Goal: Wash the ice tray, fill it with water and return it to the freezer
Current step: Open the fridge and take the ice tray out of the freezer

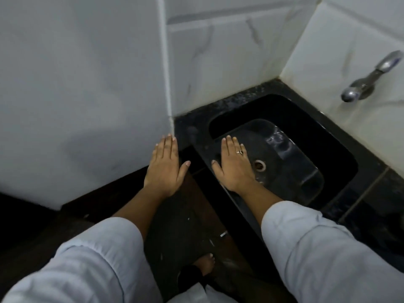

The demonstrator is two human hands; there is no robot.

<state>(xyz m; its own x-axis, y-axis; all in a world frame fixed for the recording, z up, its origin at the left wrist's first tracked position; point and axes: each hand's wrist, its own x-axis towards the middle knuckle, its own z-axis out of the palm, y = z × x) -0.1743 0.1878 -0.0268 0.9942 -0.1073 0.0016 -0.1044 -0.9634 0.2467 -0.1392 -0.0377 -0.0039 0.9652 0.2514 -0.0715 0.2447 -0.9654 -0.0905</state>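
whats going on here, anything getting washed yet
A person stands at a black sink with both hands held out flat, fingers straight, holding nothing. The left hand is by the corner of the white wall. The right hand is over the basin, next to the drain. No water shows under the tap. No ice tray is in view, so washing hasn't started.

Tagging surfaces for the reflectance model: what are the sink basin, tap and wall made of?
Sink basin: glossy black, maybe stone composite or plastic; it mirrors light patches. Tap: polished chromed-looking metal, bright highlights. Wall: glazed white tiles, grey marble-style veining, grout lines.
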